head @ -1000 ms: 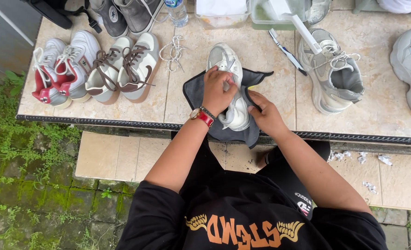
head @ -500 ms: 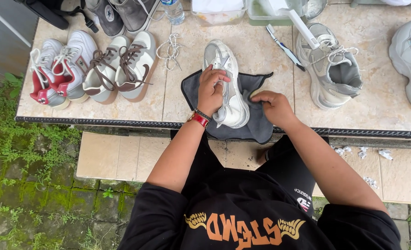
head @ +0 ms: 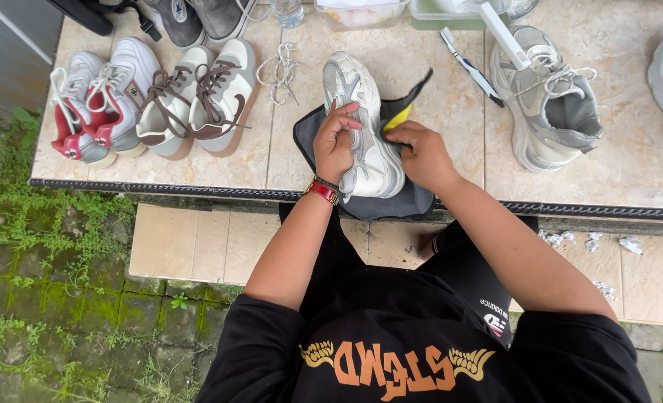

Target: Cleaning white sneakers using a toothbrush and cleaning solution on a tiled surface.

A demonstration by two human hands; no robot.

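A white and grey sneaker [head: 361, 112] lies on a dark cloth [head: 414, 198] near the front edge of the tiled table [head: 287, 160]. My left hand [head: 337, 142] grips the sneaker's left side, with a red watch at the wrist. On the sneaker's right side, my right hand [head: 421, 153] pinches a lifted fold of the dark cloth, which shows a yellow patch [head: 397, 118], and presses it against the shoe.
A red-and-white pair [head: 96, 101] and a brown-laced white pair [head: 197, 93] stand at the left. Loose laces [head: 275, 71] lie beside them. A brush [head: 469, 66], a grey sneaker [head: 548, 97] and tubs [head: 436, 9] are at the right. Mossy paving is below.
My right hand has lifted the cloth's right edge up against the sneaker's side. My left hand has shifted along the shoe's left side, and the view has moved closer.
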